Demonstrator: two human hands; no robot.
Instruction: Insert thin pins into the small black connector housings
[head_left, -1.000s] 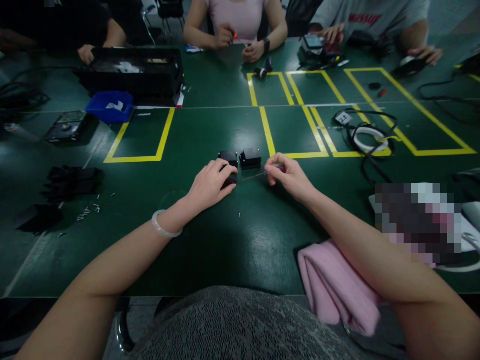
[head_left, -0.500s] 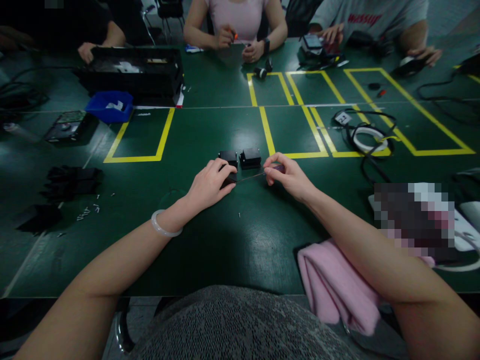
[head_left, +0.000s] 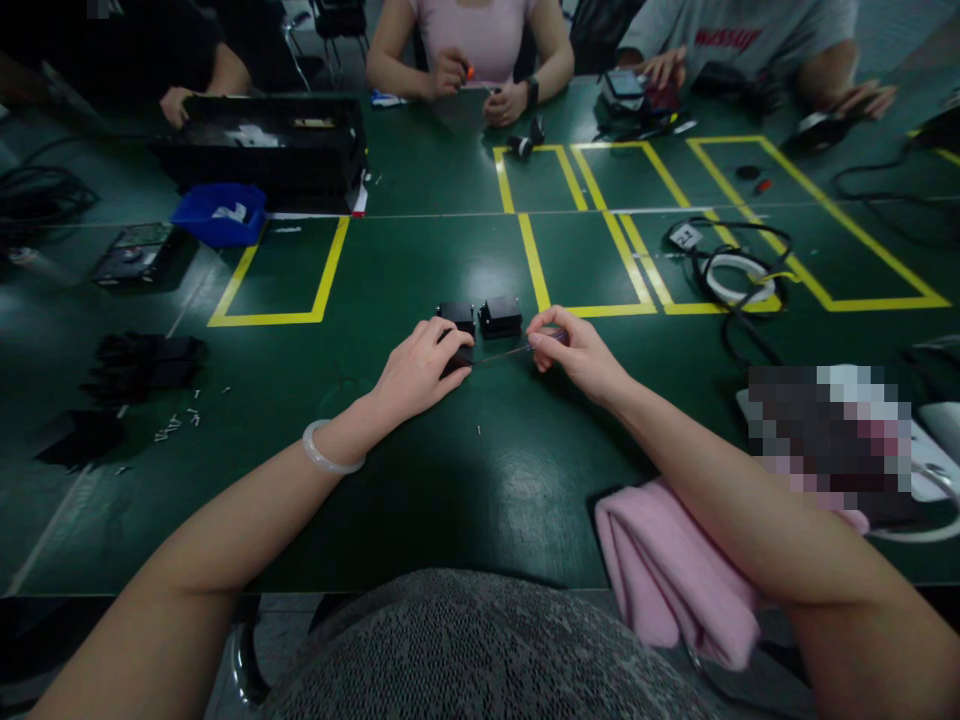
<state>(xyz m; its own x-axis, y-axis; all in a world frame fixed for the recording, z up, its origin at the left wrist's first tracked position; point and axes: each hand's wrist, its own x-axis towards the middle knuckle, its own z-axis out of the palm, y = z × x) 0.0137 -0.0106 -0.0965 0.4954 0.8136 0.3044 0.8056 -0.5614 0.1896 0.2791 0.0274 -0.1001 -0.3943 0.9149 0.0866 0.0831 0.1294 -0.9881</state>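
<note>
My left hand (head_left: 429, 362) is closed around a small black box-like part (head_left: 459, 354) and steadies it on the green table; its fingers cover much of the part. In my right hand (head_left: 571, 350) is a screwdriver (head_left: 553, 338), gripped by its handle. The thin shaft points left, its tip at the side of the held part. Just beyond my left fingers sits a second black block (head_left: 455, 315). Beside that, to the right, stands another black block (head_left: 501, 316). A single small screw (head_left: 479, 430) lies on the table nearer to me.
Loose screws (head_left: 174, 424) and black parts (head_left: 142, 365) lie at left. A blue bin (head_left: 221, 213) stands by a long black housing (head_left: 262, 165). Coiled cable (head_left: 739, 275) lies right, with a pink cloth (head_left: 675, 570) at the front edge. Co-workers sit opposite.
Both my hands, the held part and the screwdriver stay almost exactly where they were. Across the table, a co-worker's hand at far right has shifted slightly.
</note>
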